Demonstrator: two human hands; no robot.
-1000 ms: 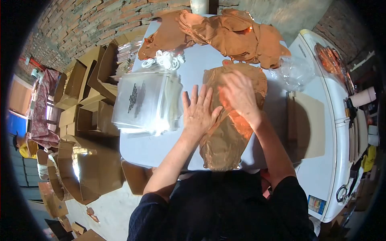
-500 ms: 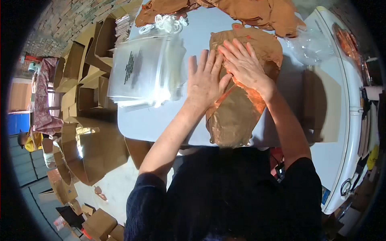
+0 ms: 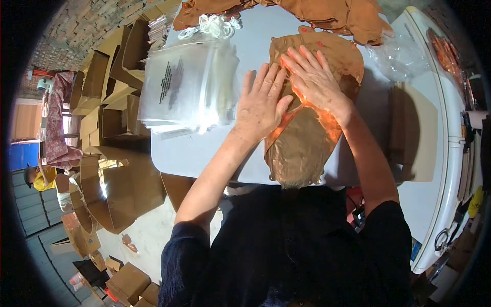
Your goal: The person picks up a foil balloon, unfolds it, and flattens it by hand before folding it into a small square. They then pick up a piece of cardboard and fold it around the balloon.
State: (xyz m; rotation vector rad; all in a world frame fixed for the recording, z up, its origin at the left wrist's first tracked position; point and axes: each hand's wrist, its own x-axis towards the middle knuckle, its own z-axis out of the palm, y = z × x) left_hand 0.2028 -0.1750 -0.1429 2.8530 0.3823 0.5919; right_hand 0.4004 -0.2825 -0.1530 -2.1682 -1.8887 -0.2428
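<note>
Copper-coloured foil (image 3: 296,158) lies lengthwise before us, its near end at the front edge of the table (image 3: 199,158). Our left hand (image 3: 255,110) spans the foil's left edge and our right hand (image 3: 319,89) rests across its middle, palms down, fingers straight, slightly spread and gripping nothing; we seem to press it flat. Left of the foil sit clear bags (image 3: 174,87), beyond its far end a coppery pile (image 3: 332,15). Our easiest room to move is at the foil's near left; crumpled plastic (image 3: 396,56) crowds its far right.
</note>
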